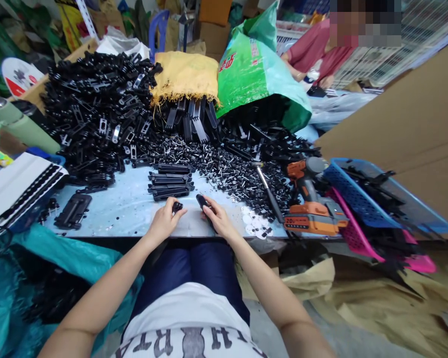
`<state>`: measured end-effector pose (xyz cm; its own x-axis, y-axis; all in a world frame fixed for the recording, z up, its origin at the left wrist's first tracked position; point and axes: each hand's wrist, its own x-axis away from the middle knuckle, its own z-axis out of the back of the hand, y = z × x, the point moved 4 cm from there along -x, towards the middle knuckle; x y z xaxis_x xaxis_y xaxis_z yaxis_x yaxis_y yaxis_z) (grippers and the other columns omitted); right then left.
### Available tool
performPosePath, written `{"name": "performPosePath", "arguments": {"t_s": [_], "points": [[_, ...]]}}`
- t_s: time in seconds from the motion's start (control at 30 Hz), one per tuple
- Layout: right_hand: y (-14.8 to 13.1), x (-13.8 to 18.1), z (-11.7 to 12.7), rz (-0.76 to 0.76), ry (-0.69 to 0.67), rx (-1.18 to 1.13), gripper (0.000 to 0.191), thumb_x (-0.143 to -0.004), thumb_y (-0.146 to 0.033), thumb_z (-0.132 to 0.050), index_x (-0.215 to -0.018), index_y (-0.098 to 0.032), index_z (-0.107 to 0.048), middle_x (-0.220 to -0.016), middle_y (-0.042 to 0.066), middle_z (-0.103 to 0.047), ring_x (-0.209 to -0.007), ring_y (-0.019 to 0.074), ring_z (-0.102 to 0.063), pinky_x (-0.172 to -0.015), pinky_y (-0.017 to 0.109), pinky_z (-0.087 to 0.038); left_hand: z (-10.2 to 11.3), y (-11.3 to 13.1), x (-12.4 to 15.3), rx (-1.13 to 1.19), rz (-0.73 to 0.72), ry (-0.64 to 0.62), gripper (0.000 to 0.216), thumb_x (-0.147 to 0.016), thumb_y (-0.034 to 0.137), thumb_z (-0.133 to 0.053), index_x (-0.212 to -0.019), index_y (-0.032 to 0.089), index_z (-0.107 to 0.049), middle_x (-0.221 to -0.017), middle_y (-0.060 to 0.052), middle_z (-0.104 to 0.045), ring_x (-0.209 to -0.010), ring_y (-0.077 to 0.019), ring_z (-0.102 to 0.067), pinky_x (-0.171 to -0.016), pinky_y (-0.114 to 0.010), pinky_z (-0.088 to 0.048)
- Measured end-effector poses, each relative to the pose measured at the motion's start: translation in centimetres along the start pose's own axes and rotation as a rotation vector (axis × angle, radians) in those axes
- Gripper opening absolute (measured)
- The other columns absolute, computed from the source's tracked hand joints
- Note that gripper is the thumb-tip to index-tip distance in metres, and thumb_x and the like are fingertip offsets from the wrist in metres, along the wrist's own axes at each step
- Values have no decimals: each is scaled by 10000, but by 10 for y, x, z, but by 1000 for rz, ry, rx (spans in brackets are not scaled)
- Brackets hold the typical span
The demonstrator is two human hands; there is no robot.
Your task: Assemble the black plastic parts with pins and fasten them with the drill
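Note:
Near the table's front edge, my left hand [165, 219] pinches a small black plastic part [176, 207] between thumb and fingers. A long black plastic piece [205, 206] is gripped in my right hand [217, 218], its far end pointing up and left. The two hands are apart, over a pale mat [194, 226]. Just beyond them lies a stack of long black plastic bars [170, 181]. Behind and to the right spreads a heap of small black-headed pins [224, 169]. My fingers partly hide both held parts.
A tall heap of black plastic parts [97, 109] fills the back left. To the right lie a hammer [269, 191], an orange cordless drill [313, 214] and a blue basket [381, 194]. A green sack [254, 74] stands behind; a person in a red shirt [313, 44] is beyond.

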<state>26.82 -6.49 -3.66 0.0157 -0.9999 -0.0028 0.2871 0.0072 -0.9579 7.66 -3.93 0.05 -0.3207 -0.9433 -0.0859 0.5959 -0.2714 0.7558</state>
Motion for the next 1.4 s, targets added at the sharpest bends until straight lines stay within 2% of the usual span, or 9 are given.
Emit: {"name": "performPosePath", "arguments": {"t_s": [0.13, 0.27, 0.47, 0.73, 0.97, 1.07, 1.17, 1.23, 1.4], "points": [[1, 0, -20, -261, -18, -463, 550, -814, -524, -512, -1291, -263, -436, -837, 23, -597, -591, 133, -609, -502, 276, -541, -6, 8, 2, 203, 16, 27, 351, -920, 408, -347, -1127, 222, -561, -810, -23, -607, -551, -113, -564, -566, -252, -454], [-12, 4, -34, -257, -46, -600, 605, -807, -545, -517, -1328, -261, -401, -754, -6, -584, -547, 110, -583, -478, 249, -536, -18, 14, 5, 396, 38, 4, 412, -887, 410, -426, -1236, 222, -539, -899, -37, -567, -442, -58, -488, -454, -238, -443], [-28, 5, -17, 64, -152, -284, 534, -814, -433, -567, -1321, -302, -461, -1044, 31, -564, -604, 74, -542, -535, 242, -551, -7, 32, 11, 185, -125, 166, 355, -867, 301, -485, -1195, 211, -587, -859, -60, -558, -843, -169, -570, -798, -315, -485], [-40, 14, -25, 184, -49, -172, 529, -867, -432, -491, -1374, -322, -385, -1141, 69, -530, -623, 106, -568, -538, 283, -551, -11, 45, 16, 207, -176, 400, 358, -919, 288, -394, -1233, 214, -551, -922, -74, -549, -855, -153, -554, -786, -292, -478], [-47, 14, -44, 196, 116, -36, 555, -884, -475, -436, -1399, -287, -352, -1204, 94, -534, -872, 208, -597, -738, 360, -540, -5, 37, 6, 221, -191, 391, 361, -928, 313, -367, -1205, 192, -564, -963, -82, -574, -902, -160, -567, -816, -300, -477], [-36, 5, -46, 192, 1, 54, 542, -894, -471, -417, -1392, -266, -365, -1191, 89, -550, -960, 205, -579, -833, 359, -507, -20, 16, 8, 267, -43, 341, 374, -923, 362, -359, -1204, 192, -539, -1000, -89, -577, -904, -171, -591, -802, -310, -497], [-20, -14, -26, 202, -117, 244, 510, -894, -448, -426, -1358, -236, -420, -1109, 88, -573, -915, 184, -582, -858, 360, -483, -41, -15, 19, 434, 200, 299, 412, -908, 392, -382, -1269, 197, -425, -954, -70, -569, -712, -139, -626, -640, -273, -532], [-13, -37, 8, 209, -45, 382, 485, -889, -433, -438, -1311, -197, -480, -1071, 102, -571, -880, 185, -578, -844, 367, -480, -48, -27, 30, 453, 275, 259, 439, -902, 379, -398, -1300, 197, -362, -941, -71, -561, -660, -136, -627, -580, -267, -533], [-12, -111, 113, 224, 307, 726, 407, -876, -375, -464, -1201, -150, -560, -1104, 134, -557, -1035, 243, -507, -904, 403, -425, -26, -10, 36, -102, -40, 204, 452, -826, 174, -481, -1275, 188, -433, -1205, -144, -479, -1139, -265, -498, -913, -431, -467]]}}
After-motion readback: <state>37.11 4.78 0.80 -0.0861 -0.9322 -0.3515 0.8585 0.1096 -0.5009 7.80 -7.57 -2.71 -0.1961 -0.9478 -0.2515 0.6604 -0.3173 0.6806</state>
